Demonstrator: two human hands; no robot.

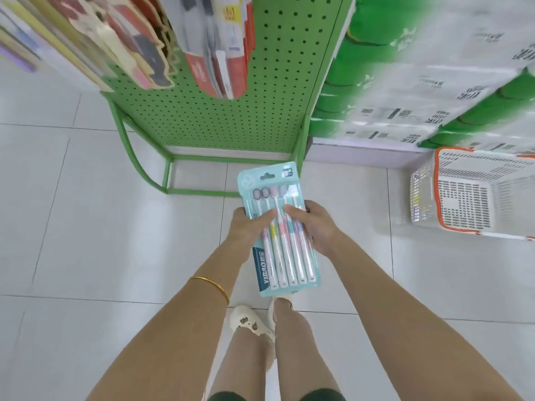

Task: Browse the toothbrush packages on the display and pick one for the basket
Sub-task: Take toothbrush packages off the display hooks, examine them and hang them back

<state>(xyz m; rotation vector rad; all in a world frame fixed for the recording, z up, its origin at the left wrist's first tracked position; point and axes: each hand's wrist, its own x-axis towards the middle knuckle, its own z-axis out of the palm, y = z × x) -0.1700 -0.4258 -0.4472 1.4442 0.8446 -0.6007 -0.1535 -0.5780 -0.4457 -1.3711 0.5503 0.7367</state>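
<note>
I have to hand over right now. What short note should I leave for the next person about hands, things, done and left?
Left hand and right hand both grip the toothbrush package, thumbs on its front, low before the green display. The basket stands on the floor to the right; nothing shows inside it. Done: a package is picked. Left: put it in the basket.

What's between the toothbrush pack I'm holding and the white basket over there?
In the head view, only the right hand gripping the toothbrush pack, then bare floor tiles up to the basket.
</note>
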